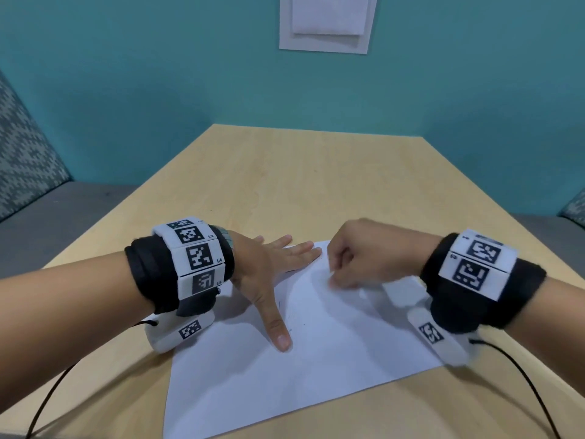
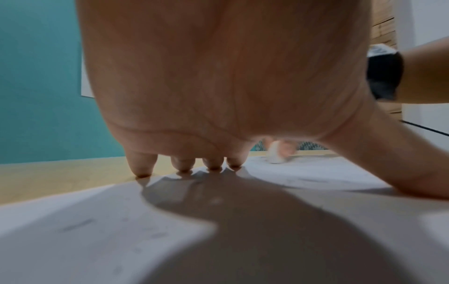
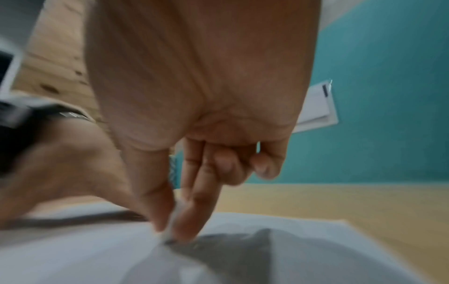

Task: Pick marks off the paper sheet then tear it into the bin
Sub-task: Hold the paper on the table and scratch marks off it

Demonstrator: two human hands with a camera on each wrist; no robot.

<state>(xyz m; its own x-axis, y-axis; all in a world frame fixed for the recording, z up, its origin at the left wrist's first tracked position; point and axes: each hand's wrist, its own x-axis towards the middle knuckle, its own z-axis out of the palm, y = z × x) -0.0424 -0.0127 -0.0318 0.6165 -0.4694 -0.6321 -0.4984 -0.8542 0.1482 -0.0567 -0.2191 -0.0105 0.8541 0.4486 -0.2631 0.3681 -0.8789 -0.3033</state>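
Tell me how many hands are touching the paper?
2. The left hand presses flat on the paper near its far left corner; the right hand pinches something small and white against its far edge.

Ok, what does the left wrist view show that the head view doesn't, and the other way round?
Only the left wrist view shows the small white object the right hand pinches down on the paper sheet; it looks like an eraser, though it is blurred. It also shows the left fingertips from beneath, touching down.

Only the head view shows the sheet's whole outline, faint marks beside the left thumb, and the white papers on the wall.

Both show the left hand spread flat on the sheet, the right hand and the wooden table.
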